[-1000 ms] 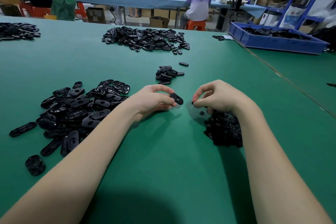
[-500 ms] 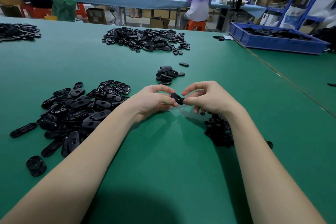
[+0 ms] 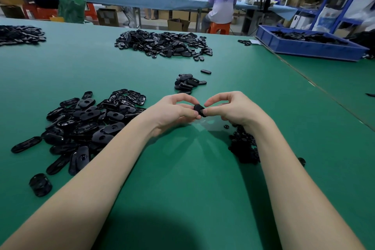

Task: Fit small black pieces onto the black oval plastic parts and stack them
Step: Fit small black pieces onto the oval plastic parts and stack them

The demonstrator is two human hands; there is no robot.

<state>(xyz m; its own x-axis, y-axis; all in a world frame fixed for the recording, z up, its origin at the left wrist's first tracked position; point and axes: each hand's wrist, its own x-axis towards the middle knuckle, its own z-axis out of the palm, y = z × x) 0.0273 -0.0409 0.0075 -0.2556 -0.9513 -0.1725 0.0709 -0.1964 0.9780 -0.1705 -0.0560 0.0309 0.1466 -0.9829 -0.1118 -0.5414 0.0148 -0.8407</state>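
Above the green bench (image 3: 182, 178), your left hand (image 3: 174, 112) and right hand (image 3: 233, 110) both pinch one black oval part (image 3: 199, 110) between curled fingers. Flat glossy ovals lie heaped at your left (image 3: 85, 122); small pieces pile under your right wrist (image 3: 243, 146). Far right, a blue crate (image 3: 308, 46) holds more black parts.

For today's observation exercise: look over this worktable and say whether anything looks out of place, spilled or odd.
Little stands out. A few strays lie apart from their piles: one oval part beyond the small stack, and one small piece near the right hand. Both hands pinch one oval part; the left hand steadies it.
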